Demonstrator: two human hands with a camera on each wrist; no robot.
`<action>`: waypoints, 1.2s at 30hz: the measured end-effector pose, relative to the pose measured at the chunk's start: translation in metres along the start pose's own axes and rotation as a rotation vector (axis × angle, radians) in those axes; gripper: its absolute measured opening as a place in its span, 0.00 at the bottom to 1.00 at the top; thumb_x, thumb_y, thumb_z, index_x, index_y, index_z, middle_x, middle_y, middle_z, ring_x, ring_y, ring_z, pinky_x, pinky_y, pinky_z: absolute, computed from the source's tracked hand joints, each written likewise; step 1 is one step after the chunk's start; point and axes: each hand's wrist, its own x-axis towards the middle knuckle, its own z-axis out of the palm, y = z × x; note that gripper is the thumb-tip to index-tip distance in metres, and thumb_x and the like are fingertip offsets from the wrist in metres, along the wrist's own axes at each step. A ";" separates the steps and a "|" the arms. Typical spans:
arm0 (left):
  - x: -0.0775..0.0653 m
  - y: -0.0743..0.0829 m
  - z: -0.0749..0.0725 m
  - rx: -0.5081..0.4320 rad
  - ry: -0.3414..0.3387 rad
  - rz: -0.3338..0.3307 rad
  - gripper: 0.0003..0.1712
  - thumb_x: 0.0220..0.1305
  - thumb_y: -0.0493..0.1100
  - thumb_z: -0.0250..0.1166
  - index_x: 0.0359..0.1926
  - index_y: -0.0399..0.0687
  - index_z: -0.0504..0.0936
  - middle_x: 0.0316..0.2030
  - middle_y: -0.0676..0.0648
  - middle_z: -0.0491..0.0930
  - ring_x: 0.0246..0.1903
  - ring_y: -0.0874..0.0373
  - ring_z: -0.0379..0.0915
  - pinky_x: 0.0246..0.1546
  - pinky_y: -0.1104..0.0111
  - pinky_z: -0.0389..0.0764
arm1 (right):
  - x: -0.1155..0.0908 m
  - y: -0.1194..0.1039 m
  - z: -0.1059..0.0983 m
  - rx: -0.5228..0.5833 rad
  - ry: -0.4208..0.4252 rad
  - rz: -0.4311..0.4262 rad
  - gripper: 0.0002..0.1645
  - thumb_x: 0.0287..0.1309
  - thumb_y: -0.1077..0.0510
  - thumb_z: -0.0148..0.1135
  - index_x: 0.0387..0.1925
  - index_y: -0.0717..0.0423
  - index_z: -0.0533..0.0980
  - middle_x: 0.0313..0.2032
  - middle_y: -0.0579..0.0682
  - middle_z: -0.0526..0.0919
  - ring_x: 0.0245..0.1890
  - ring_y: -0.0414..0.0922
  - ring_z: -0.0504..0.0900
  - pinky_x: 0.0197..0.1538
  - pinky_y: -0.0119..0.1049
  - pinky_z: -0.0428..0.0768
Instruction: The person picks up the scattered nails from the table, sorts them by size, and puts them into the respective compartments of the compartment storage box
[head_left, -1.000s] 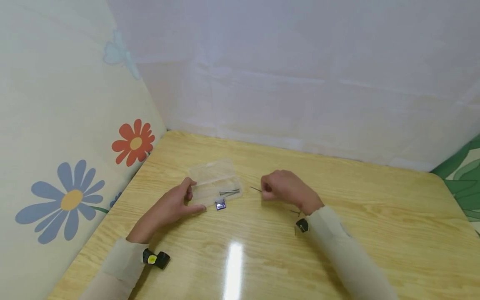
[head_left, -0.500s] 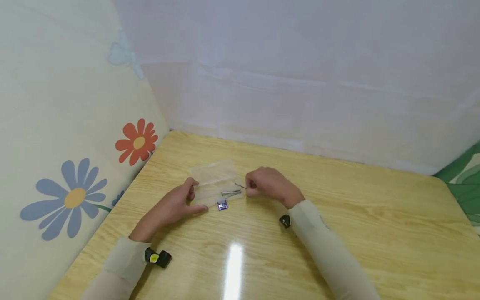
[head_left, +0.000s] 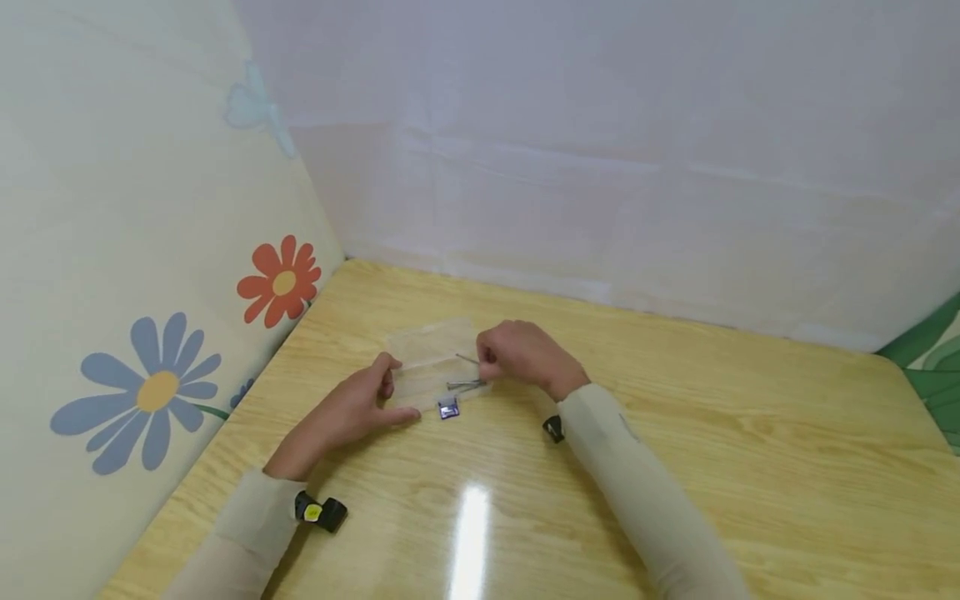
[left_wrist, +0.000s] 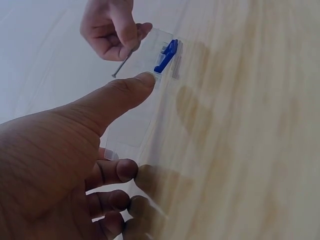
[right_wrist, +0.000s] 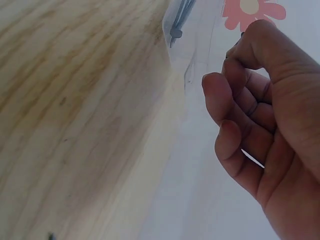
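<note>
A clear plastic box (head_left: 420,385) with its lid raised at the back lies on the table. My left hand (head_left: 351,410) holds its left end, thumb along the front side and fingers bent at the end. A blue latch (left_wrist: 167,56) sits on the box's front. My right hand (head_left: 529,358) is over the box's right end, pinching a thin metal nail (head_left: 467,358) between thumb and fingers. The nail's flat head points left, clear of the box floor. Inside the box several silver nails (head_left: 465,385) lie together, partly hidden by the right hand.
The wood-grain table (head_left: 712,433) extends to the right and front. A white cloth (head_left: 562,167) hangs behind it, and a flower-printed cloth (head_left: 150,208) stands on the left. One small dark object (right_wrist: 51,236) is at the lower edge of the right wrist view.
My right hand has moved left with the nail, from beside the box to above its right end. The left hand keeps its hold on the box.
</note>
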 end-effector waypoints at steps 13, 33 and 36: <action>0.002 0.002 0.002 -0.003 -0.013 0.003 0.43 0.56 0.57 0.80 0.60 0.38 0.67 0.34 0.47 0.70 0.34 0.54 0.68 0.36 0.61 0.71 | 0.003 -0.002 -0.006 -0.008 -0.003 0.000 0.08 0.64 0.63 0.61 0.31 0.48 0.78 0.26 0.41 0.77 0.26 0.37 0.72 0.34 0.32 0.72; 0.002 0.000 -0.001 0.012 -0.014 -0.001 0.45 0.56 0.59 0.79 0.60 0.37 0.66 0.35 0.47 0.71 0.33 0.54 0.68 0.36 0.60 0.71 | -0.040 0.019 -0.011 0.032 0.022 0.087 0.05 0.73 0.57 0.61 0.38 0.48 0.80 0.31 0.40 0.79 0.28 0.39 0.74 0.36 0.37 0.75; 0.002 0.001 -0.002 0.011 -0.012 0.000 0.45 0.56 0.59 0.79 0.61 0.37 0.66 0.35 0.47 0.71 0.33 0.54 0.68 0.35 0.61 0.71 | -0.048 0.026 -0.011 0.040 0.024 0.097 0.05 0.73 0.57 0.60 0.39 0.48 0.81 0.32 0.40 0.80 0.29 0.40 0.75 0.37 0.38 0.75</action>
